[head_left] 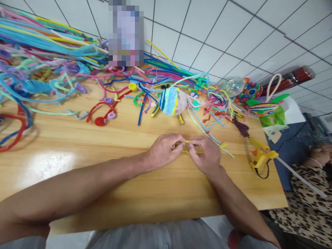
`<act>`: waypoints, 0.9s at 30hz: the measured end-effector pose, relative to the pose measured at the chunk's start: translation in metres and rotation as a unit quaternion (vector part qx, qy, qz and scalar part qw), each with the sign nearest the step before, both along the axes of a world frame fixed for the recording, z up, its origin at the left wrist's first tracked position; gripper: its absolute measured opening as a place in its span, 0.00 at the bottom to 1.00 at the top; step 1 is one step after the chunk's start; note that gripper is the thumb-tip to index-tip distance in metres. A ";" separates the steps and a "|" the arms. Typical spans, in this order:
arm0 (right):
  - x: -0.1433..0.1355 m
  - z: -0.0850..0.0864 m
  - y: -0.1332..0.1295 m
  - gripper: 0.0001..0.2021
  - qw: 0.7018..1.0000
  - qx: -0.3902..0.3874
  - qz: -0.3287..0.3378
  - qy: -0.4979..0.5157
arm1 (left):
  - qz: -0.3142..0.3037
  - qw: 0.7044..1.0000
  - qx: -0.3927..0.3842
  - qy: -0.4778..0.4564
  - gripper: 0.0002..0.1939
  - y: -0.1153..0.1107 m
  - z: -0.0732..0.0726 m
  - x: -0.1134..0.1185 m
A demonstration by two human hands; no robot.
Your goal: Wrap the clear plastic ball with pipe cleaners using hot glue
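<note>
Between my two hands, low over the wooden table point(116, 138), runs a yellow pipe cleaner point(199, 152). My left hand point(164, 150) pinches it between thumb and forefinger. Close against it, my right hand point(206, 152) grips the same pipe cleaner with its fingertips, and a yellow end sticks out to the right of that hand. Just beyond my hands sits a round ball point(169, 101) covered in blue, green and yellow pipe cleaner strips, its right side pale pink. Light blue and green pipe cleaners point(199, 122) lie near my right hand.
A yellow glue gun point(261, 154) with a long glue stick lies at the right edge. Heaped pipe cleaners point(52, 38) line the back left. Decorated balls point(250, 91) stand at the back right. A red headband-like loop point(100, 119) lies left. Another person in leopard print point(311, 193) sits right.
</note>
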State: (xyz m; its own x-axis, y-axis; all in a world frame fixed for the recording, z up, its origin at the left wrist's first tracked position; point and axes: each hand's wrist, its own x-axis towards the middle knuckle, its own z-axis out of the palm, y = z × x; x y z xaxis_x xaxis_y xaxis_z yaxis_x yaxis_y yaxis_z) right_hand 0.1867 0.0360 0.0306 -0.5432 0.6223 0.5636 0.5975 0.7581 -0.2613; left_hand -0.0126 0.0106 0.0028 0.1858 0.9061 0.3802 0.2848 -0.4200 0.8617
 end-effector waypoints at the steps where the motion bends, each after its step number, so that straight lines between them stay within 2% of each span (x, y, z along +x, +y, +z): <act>1: -0.001 0.000 -0.001 0.08 1.000 0.028 0.001 -0.013 | 0.000 1.000 0.003 0.005 0.08 -0.001 -0.001 0.000; 4: -0.004 0.001 -0.004 0.08 0.998 0.060 -0.004 -0.028 | -0.001 1.000 0.017 0.015 0.09 -0.002 -0.002 0.001; 9: -0.007 0.002 -0.002 0.08 0.991 -0.103 -0.059 0.053 | -0.009 1.000 0.007 0.009 0.09 0.001 -0.001 0.000; 13: -0.008 0.001 0.000 0.09 0.988 -0.127 -0.038 0.084 | -0.002 1.000 -0.005 0.009 0.08 0.003 -0.001 -0.001; 18: -0.007 0.001 0.001 0.08 0.977 -0.177 -0.054 0.102 | -0.019 0.999 0.028 0.013 0.09 0.002 -0.002 -0.002; 23: -0.009 0.003 -0.003 0.06 0.973 -0.199 -0.052 0.104 | -0.005 1.000 0.015 0.008 0.09 0.003 -0.003 -0.001; 27: 0.006 0.009 0.007 0.08 0.978 -0.162 -0.080 0.100 | 0.001 1.000 0.003 0.006 0.08 0.003 -0.005 0.000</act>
State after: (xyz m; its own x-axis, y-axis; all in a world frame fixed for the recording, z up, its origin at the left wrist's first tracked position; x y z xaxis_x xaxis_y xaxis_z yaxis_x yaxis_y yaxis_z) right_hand 0.1932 0.0434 0.0395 -0.3227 0.8541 0.4079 0.6143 0.5168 -0.5962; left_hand -0.0129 0.0139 -0.0019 0.1888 0.9043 0.3828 0.2949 -0.4240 0.8563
